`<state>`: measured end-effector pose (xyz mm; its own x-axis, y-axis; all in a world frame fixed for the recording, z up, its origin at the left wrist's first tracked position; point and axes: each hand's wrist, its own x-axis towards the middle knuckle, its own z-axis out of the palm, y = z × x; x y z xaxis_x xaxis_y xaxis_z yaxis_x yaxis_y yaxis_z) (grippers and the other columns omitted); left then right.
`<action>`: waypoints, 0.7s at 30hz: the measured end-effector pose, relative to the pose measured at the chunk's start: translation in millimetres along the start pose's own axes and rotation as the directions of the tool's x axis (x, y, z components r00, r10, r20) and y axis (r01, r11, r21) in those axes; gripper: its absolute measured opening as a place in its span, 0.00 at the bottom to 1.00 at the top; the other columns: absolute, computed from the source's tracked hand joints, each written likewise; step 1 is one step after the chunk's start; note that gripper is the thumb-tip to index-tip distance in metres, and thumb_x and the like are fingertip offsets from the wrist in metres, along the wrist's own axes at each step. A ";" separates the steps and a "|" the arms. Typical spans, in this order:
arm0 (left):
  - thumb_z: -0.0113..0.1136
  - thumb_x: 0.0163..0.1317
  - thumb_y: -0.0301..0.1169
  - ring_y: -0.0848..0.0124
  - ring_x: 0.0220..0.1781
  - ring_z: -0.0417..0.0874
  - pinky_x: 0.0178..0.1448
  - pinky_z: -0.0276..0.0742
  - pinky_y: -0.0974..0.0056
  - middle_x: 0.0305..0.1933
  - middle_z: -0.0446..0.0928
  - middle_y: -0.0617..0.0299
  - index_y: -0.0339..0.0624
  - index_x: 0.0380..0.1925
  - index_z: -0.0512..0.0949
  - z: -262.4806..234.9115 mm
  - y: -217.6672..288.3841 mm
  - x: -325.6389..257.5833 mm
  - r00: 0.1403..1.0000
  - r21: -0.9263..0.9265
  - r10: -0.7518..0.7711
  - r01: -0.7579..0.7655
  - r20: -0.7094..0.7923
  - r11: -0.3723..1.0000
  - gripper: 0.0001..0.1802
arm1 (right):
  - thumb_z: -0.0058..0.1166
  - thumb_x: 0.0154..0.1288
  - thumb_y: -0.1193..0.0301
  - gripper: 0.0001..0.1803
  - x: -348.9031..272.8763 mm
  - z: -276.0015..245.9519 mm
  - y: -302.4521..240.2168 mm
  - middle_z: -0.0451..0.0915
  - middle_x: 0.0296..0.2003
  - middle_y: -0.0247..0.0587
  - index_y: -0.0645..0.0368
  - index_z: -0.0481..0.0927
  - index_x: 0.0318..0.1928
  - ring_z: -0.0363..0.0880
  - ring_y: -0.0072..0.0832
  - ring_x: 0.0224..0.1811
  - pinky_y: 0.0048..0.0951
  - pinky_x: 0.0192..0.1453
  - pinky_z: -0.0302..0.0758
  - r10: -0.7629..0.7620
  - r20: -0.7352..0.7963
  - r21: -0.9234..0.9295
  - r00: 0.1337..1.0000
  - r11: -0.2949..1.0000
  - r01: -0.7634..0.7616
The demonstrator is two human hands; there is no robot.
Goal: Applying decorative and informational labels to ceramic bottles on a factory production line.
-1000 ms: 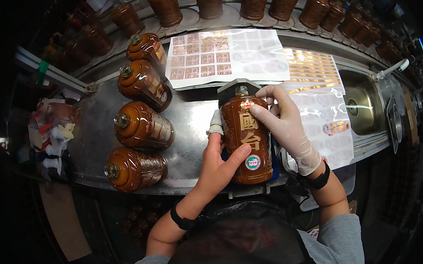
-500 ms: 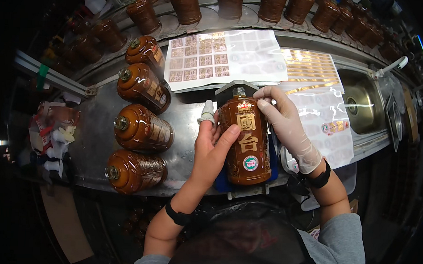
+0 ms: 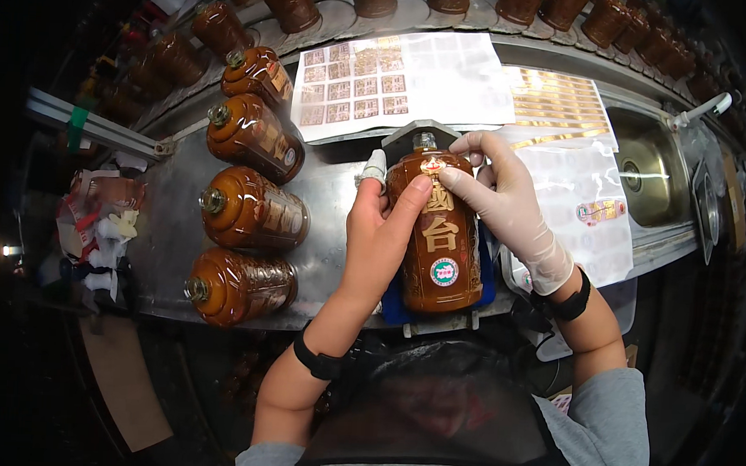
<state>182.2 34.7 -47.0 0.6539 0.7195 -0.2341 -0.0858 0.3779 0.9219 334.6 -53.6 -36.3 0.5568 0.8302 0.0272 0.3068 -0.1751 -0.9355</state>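
A glossy brown bottle with gold characters and a round green-and-white seal lies on a blue pad, its glass neck pointing away from me. My left hand is closed round its left side, thumb pressed on the front near the top; a white cover sits on one finger. In a thin whitish glove, my right hand grips the right shoulder. Its thumb rests beside a small red-and-gold label. The fingertips partly cover the upper gold character.
Several similar bottles lie in a column at left. Beyond are a sticker sheet and a gold-striped sheet; a mostly bare label sheet lies at right, near a metal sink. Brown bottles line the back.
My left thumb has slid up to the bottle's top label. The right thumb has come down onto the front beside it. The back row of bottles has shifted left, and the view has moved slightly.
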 end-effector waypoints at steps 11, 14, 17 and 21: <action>0.63 0.72 0.36 0.65 0.60 0.80 0.67 0.74 0.62 0.58 0.78 0.47 0.31 0.62 0.65 -13.4 -10.4 -27.2 1.000 0.024 0.002 -0.002 -0.006 1.000 0.28 | 0.68 0.61 0.65 0.25 -24.7 -4.0 2.7 0.77 0.42 0.32 0.63 0.79 0.56 0.61 0.10 0.23 0.16 0.28 0.64 0.059 -0.051 0.160 0.997 0.986 -0.050; 0.64 0.70 0.36 0.62 0.66 0.77 0.72 0.70 0.58 0.63 0.74 0.45 0.31 0.69 0.59 -13.9 -8.1 -38.5 0.995 0.092 -0.012 0.003 0.100 0.996 0.36 | 0.71 0.58 0.64 0.31 -37.3 -3.6 1.7 0.75 0.45 0.34 0.63 0.77 0.59 0.62 0.10 0.23 0.16 0.27 0.64 0.079 -0.035 0.134 0.996 0.988 -0.074; 0.66 0.67 0.38 0.60 0.68 0.76 0.72 0.71 0.56 0.66 0.73 0.43 0.33 0.73 0.57 -16.7 -10.7 -37.8 0.987 0.207 -0.050 0.018 0.150 0.978 0.42 | 0.75 0.54 0.64 0.35 -36.1 1.4 1.3 0.73 0.49 0.37 0.62 0.75 0.61 0.62 0.10 0.23 0.16 0.27 0.64 0.062 -0.049 0.134 0.997 0.990 -0.055; 0.67 0.67 0.38 0.61 0.67 0.77 0.71 0.71 0.56 0.65 0.73 0.43 0.33 0.71 0.59 -15.7 -11.4 -38.8 0.988 0.210 -0.037 0.005 0.148 0.978 0.39 | 0.76 0.53 0.63 0.36 -34.9 1.4 3.8 0.72 0.49 0.37 0.62 0.74 0.60 0.62 0.11 0.23 0.16 0.26 0.63 0.054 -0.033 0.122 0.998 0.991 -0.049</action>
<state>146.0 11.6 -53.3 0.7606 0.6111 -0.2193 0.0771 0.2504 0.9651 315.3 -82.5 -41.3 0.5979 0.8015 -0.0112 0.1830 -0.1501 -0.9716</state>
